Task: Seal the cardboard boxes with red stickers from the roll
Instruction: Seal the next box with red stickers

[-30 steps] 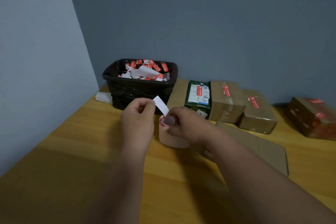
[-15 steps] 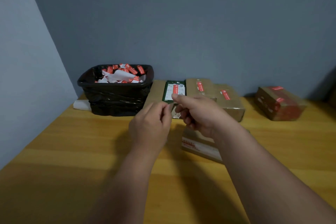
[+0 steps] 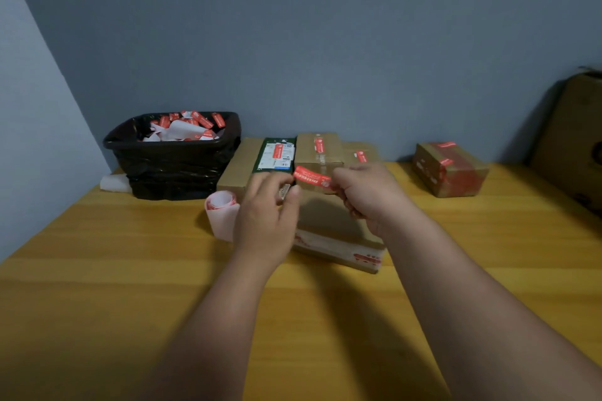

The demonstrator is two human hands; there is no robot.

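A red sticker (image 3: 312, 176) is stretched between my two hands above a flat cardboard box (image 3: 338, 246) lying in front of me. My right hand (image 3: 368, 192) pinches the sticker's right end. My left hand (image 3: 265, 216) pinches a small piece at the sticker's left end. The sticker roll (image 3: 221, 216) stands on the table just left of my left hand. Behind them sits a row of boxes: a plain brown one (image 3: 237, 166), a green one (image 3: 277, 155) and two brown ones (image 3: 317, 148) bearing red stickers.
A black bin (image 3: 172, 166) holding white backing strips and red stickers stands at the back left. Another stickered box (image 3: 451, 169) sits at the back right, and a large carton (image 3: 573, 140) leans at the right edge. The wooden table (image 3: 97, 286) meets walls behind and left.
The roll has left my hands and now stands on the table. A red sticker has been peeled free and is held between both hands. My view has shifted right.
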